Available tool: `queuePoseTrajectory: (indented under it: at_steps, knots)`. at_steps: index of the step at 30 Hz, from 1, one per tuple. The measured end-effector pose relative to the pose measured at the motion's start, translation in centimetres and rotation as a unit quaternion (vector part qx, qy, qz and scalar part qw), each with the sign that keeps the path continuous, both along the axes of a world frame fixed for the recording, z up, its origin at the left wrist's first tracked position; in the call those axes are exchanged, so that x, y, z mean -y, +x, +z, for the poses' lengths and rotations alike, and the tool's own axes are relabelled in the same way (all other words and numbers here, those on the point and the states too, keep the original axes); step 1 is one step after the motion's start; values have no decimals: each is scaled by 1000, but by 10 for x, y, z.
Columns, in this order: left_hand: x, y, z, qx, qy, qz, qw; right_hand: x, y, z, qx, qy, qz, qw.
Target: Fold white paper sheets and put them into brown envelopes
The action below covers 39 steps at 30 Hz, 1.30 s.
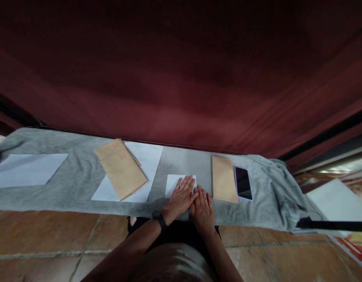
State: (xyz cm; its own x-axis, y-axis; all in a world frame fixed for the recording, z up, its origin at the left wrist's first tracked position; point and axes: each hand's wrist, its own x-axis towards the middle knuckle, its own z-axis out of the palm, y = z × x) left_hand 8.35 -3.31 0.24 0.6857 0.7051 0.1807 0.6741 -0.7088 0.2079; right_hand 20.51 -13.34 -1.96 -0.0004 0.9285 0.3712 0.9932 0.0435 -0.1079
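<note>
The left hand (182, 194) lies palm down on the small paper (171, 184), its fingers straight and only slightly spread, the thumb reaching across to the right hand (204, 208); it grips nothing that shows. The right hand lies flat too, fingers extended and close together, its tips at the paper's right edge; no grip shows there either. The paper lies near the middle of the tabletop's near edge, on the grey cloth (78, 168), its near right part hidden by the left hand; a dark watch (159, 220) is on the left wrist.

To the left, the envelopes (122, 168) lie aslant in an overlapping pile on the large sheet (150, 156), which spans most of the way from the tabletop's far edge to its near one; farther off, towards the left end, lies another sheet (28, 169). To the right of the hands lies the brown envelope (224, 179), lengthwise between far and near edges; just beside it, towards the right end, is the phone (243, 183), its screen dark. The red wall (169, 117) rises behind the far edge; the tiled floor (51, 231) shows below the near one.
</note>
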Motion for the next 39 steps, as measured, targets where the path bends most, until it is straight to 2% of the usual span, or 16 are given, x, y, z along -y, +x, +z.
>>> queuePoseTrajectory:
  at_steps: [9,15,25,29,33,39]
  knots:
    - [-13,0,-5,7,17,16,1000,-2,-1,5,-7,-3,-18,1000]
    - [-19,-19,-13,4,51,42,998,-1,1,1,-12,-9,-13,1000]
    - [-16,-55,-8,-5,68,110,992,-2,1,0,-9,-10,-12,1000]
    - [-14,-66,-8,-10,76,122,989,-4,0,1,-28,-4,-31,999]
    - [-12,-67,-7,-13,76,129,989,-15,-5,7,-56,-2,-41,998]
    - [-12,-66,-4,-21,68,124,990,-48,-26,20,-80,-24,24,996]
